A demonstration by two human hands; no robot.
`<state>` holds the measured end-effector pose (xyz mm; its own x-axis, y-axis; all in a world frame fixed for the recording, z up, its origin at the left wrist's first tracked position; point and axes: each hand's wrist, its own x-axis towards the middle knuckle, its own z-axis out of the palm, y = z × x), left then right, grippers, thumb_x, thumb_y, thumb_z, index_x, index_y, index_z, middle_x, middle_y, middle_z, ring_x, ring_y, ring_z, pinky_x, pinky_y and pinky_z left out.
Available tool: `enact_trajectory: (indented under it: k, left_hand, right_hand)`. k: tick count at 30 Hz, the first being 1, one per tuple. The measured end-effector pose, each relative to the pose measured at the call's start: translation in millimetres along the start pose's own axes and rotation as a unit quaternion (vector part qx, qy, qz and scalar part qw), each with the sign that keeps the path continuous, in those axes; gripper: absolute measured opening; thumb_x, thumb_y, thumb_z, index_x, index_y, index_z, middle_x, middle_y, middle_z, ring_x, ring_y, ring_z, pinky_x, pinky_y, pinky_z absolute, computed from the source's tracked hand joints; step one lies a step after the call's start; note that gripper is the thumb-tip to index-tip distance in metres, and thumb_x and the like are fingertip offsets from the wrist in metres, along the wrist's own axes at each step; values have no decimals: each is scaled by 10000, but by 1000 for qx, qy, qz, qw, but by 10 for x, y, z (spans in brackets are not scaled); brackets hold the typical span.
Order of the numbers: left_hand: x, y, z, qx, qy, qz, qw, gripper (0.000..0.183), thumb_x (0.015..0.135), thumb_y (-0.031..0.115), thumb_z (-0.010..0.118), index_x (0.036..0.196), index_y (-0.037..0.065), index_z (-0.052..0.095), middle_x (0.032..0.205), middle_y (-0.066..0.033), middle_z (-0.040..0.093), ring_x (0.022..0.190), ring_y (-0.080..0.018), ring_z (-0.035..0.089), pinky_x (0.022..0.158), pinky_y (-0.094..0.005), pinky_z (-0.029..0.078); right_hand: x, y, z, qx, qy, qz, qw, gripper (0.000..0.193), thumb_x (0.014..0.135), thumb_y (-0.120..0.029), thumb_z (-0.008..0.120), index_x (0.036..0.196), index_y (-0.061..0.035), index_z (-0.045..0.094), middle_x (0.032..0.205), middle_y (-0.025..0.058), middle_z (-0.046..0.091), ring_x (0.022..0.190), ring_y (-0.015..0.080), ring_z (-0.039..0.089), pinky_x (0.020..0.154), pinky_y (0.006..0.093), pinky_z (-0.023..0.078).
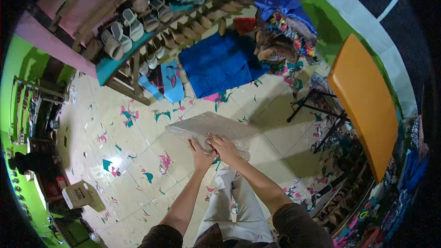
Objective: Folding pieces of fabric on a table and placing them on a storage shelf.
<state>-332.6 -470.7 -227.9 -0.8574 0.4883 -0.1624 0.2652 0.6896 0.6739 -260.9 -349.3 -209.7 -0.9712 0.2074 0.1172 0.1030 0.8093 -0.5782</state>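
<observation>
In front of my legs is a flat, translucent greyish sheet, perhaps plastic, with its pointed far edge directed away from me. My left hand grips the sheet's near edge, fingers pointing forward. Right beside it, nearly touching, my right hand is closed on the same edge, with its fingers lying over the top. Both thumbs are mostly hidden between the hands. A crumpled, see-through part of the sheet hangs by my right wrist.
Pink and green scraps litter the tiled floor. Ahead lies a blue cloth below a teal shelf of sandals and shoe forms. An orange-topped table stands at right. A cardboard box sits at left.
</observation>
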Motion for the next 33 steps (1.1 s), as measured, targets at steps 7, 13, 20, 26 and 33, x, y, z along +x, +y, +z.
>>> enact_trajectory:
  k: [7,13,20,26,33]
  left_hand:
    - [131,1181,-859,63,44,132,988,773,725,157,623,1375,60,217,1416,-225,202,1230,-416,349,957,-458,375]
    - [150,1880,-1396,190,-29,232,954,267,784,184,547,1028,77,522,925,-149,618,803,-345,602,659,-441,485]
    - [-16,2874,-1406,102,-23,489,866,167,706,85,481,863,58,531,772,-148,601,703,-333,599,605,-450,471]
    - [-600,3911,-948,49,-121,615,778,201,731,184,585,872,49,537,811,-163,611,732,-340,600,638,-427,482]
    - [-802,4975,-254,271,-220,689,635,254,753,230,627,882,64,485,712,-154,607,681,-333,628,553,-438,495]
  right_hand:
    - [151,-441,-1300,12,112,15,993,332,732,-83,535,1057,-105,598,1178,70,545,1018,263,538,800,346,477]
    - [-354,-385,-2158,-57,250,39,966,337,711,-49,548,1038,-111,595,1056,73,594,900,256,584,728,346,488]
    - [-1495,-391,-2809,18,265,256,930,317,809,-108,545,1125,-81,556,1004,138,614,836,311,601,725,392,476]
    - [-2624,228,-2760,16,235,352,906,268,808,-137,541,1052,-29,562,908,179,612,809,304,599,714,376,467]
    - [-3599,378,-4254,-82,236,384,889,152,741,-27,467,890,0,458,801,222,532,768,387,525,660,416,416]
